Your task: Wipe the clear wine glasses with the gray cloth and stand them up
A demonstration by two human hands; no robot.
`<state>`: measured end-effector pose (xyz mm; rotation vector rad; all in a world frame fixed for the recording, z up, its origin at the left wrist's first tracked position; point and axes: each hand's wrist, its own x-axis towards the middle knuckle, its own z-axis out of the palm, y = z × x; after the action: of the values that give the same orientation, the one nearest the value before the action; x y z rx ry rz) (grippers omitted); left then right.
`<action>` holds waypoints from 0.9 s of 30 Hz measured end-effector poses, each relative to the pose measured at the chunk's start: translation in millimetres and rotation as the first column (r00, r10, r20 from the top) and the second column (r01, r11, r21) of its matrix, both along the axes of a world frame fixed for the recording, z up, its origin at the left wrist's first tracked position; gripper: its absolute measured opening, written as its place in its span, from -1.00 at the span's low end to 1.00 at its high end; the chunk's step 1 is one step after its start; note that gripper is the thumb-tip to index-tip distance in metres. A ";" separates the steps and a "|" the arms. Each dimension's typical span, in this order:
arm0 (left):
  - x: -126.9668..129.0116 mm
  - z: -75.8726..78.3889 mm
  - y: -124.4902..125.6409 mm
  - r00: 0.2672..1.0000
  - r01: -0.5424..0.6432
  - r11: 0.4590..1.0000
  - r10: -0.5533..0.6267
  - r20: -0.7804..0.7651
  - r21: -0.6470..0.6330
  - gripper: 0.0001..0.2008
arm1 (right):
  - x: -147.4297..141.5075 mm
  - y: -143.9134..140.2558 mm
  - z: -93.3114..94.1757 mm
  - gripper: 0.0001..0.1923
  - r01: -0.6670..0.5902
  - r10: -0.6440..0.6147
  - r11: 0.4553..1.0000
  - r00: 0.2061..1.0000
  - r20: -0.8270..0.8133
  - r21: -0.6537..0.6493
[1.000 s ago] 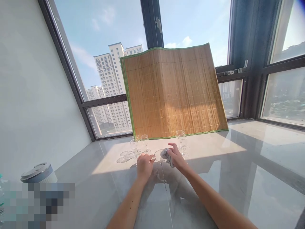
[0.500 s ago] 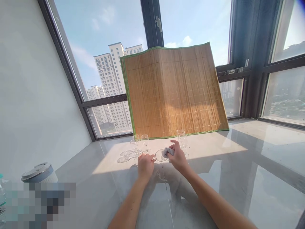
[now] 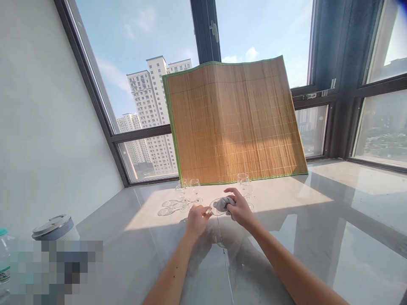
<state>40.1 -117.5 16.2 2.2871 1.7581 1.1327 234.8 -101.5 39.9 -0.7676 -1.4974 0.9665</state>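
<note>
My left hand point(image 3: 197, 220) is closed, with its thumb and fingers pinching the left edge of a clear, round glass piece point(image 3: 213, 208). Whether this is a dish, a lid or part of a stemmed glass I cannot tell. In my right hand point(image 3: 241, 212) is a bunched grey cloth point(image 3: 223, 204), pressed against the right part of the round glass. The right index finger sticks out above the cloth. Beyond my left hand stand several small stemmed glasses point(image 3: 195, 186). More stemmed glasses point(image 3: 244, 188) stand just behind my right hand, which partly covers them.
A bamboo mat point(image 3: 235, 123) with green edging leans against the window at the back. At the left are a lidded cup point(image 3: 55, 226) and a plastic bottle point(image 3: 4, 262), partly blurred out. The glossy grey surface point(image 3: 127, 262) reflects the window light.
The grey cloth has shifted on the round glass and more of it shows below my right fingers. My left hand keeps its pinch. The whole view has moved slightly.
</note>
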 end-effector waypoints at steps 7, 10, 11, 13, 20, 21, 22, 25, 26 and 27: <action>6.4 2.8 -11.4 0.856 0.370 0.864 -0.173 0.488 -0.342 -0.51 | 5.2 3.9 6.2 -0.56 0.065 -0.068 0.997 0.994 -0.091 -0.041; 5.8 7.3 -19.6 0.751 0.504 0.766 -0.160 0.641 -0.400 -0.50 | 5.8 3.8 6.3 -0.56 0.057 -0.072 0.993 0.986 -0.150 -0.103; 5.6 8.9 -21.9 0.704 0.546 0.735 -0.143 0.695 -0.402 -0.52 | 6.1 3.8 6.1 -0.56 0.063 -0.084 0.990 0.981 -0.176 -0.124; 5.3 12.5 -25.1 0.592 0.619 0.703 -0.123 0.797 -0.351 -0.55 | 6.7 4.4 5.5 -0.55 0.101 -0.136 0.982 0.965 -0.225 -0.158; 0.9 22.3 -20.7 0.299 0.477 0.878 -0.110 0.948 -0.049 -0.65 | -9.8 1.2 -11.1 -0.48 0.076 -0.086 0.965 0.996 -0.029 -0.250; 0.7 21.6 -18.8 0.287 0.422 0.906 -0.107 0.952 -0.025 -0.65 | -15.1 -1.1 -15.7 -0.47 0.047 -0.039 0.971 0.998 0.040 -0.234; 0.8 20.1 -16.8 0.280 0.375 0.927 -0.101 0.955 -0.012 -0.64 | -20.7 -3.8 -20.2 -0.46 0.011 0.012 0.978 0.994 0.108 -0.209; 3.1 13.3 -10.7 0.313 0.286 0.958 -0.067 0.947 -0.027 -0.62 | -34.5 -12.8 -28.7 -0.41 -0.154 0.192 0.974 0.952 0.238 -0.167; 4.1 11.0 -8.9 0.348 0.263 0.964 -0.052 0.936 -0.044 -0.60 | -37.0 -15.4 -28.7 -0.40 -0.182 0.220 0.969 0.945 0.244 -0.166; 5.1 8.9 -7.4 0.393 0.237 0.969 -0.036 0.919 -0.063 -0.59 | -38.2 -17.5 -27.1 -0.39 -0.179 0.215 0.970 0.948 0.236 -0.164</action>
<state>45.2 -125.0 25.1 1.1448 1.0800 1.6278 196.6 -119.0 12.7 -0.8797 -1.7669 1.1684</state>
